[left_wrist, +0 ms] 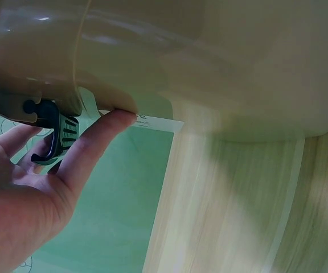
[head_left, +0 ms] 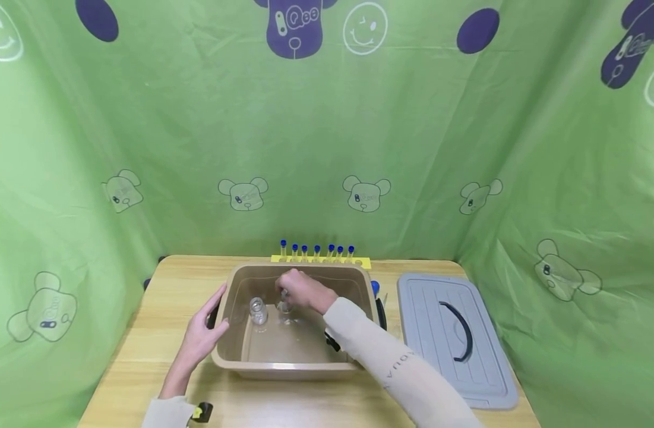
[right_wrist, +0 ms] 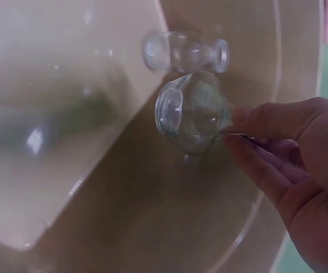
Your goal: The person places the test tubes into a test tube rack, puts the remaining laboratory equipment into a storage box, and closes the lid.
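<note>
A tan plastic storage bin point(head_left: 291, 367) stands uncovered on the wooden table. My right hand point(head_left: 301, 289) reaches into it and pinches the neck of a clear glass flask point(right_wrist: 189, 116) between thumb and fingers. Beside the flask, inside the bin, is a small clear glass bottle point(right_wrist: 181, 52), also seen near the bin's left wall in the head view. At the left side of the bin, my left hand point(head_left: 202, 334) has its fingers extended near the black side handle point(left_wrist: 58, 131). Its thumb touches the bin in the left wrist view.
A grey lid point(head_left: 436, 356) with a black handle lies right of the bin. Behind the bin stands a yellow rack point(head_left: 365, 263) with several blue-capped tubes point(head_left: 317, 252). A blue object point(head_left: 375, 288) shows beyond the right rim. Green curtains point(head_left: 305, 131) surround the table.
</note>
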`<state>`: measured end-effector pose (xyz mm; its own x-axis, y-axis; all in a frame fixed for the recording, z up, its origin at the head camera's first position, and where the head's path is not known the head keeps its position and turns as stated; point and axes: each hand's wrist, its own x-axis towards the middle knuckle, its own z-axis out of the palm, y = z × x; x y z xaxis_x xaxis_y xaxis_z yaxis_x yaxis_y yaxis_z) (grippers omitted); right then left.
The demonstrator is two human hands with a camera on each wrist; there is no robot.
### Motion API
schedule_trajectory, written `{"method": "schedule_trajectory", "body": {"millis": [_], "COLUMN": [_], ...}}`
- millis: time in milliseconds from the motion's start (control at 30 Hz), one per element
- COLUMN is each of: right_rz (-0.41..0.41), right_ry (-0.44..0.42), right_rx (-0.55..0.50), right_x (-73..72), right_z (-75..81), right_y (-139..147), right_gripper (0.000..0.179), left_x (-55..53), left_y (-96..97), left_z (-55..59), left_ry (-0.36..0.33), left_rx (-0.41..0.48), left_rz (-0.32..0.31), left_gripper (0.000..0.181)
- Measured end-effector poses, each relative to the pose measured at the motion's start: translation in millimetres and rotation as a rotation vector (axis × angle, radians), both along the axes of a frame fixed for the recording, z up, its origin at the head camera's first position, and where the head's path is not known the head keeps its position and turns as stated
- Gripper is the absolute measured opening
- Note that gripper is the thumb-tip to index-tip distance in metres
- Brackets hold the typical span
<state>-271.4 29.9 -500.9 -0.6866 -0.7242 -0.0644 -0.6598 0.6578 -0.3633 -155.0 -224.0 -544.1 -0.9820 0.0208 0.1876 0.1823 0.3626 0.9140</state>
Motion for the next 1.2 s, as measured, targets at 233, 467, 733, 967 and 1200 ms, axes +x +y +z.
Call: {"method": "schedule_trajectory", "body": {"millis": [233, 467, 733, 967, 1200], "right_rz": [-0.002, -0.023, -0.016, -0.022, -0.020], "right_ry": [-0.006, 0.001, 0.037, 0.053, 0.058], "right_rx": [0.032, 0.036, 0.051, 0.048, 0.051], "right_x": [0.8, 1.8, -0.1, -0.2, 0.7], "right_z": [-22.9, -38.2, -47.0, -51.9, -48.1], "right_y": [-7, -9, -15, -16, -18], "right_gripper": [0.027, 0.028, 0.031, 0.028, 0.026], "left_x": [-3.1, -4.3, -3.3, -3.3, -4.5], "left_y": [-1.8, -3.8, -2.6, -0.7, -3.2], "left_z": [-3.6, -8.0, -5.7, -5.1, -6.9], "left_ry": [-0.014, -0.031, -0.036, -0.041, -0.029], "left_rx": [0.010, -0.003, 0.024, 0.013, 0.017], "left_rz": [-0.008, 0.001, -0.004, -0.001, 0.001], "left_gripper": [0.078, 0.080, 0.080, 0.080, 0.080]}}
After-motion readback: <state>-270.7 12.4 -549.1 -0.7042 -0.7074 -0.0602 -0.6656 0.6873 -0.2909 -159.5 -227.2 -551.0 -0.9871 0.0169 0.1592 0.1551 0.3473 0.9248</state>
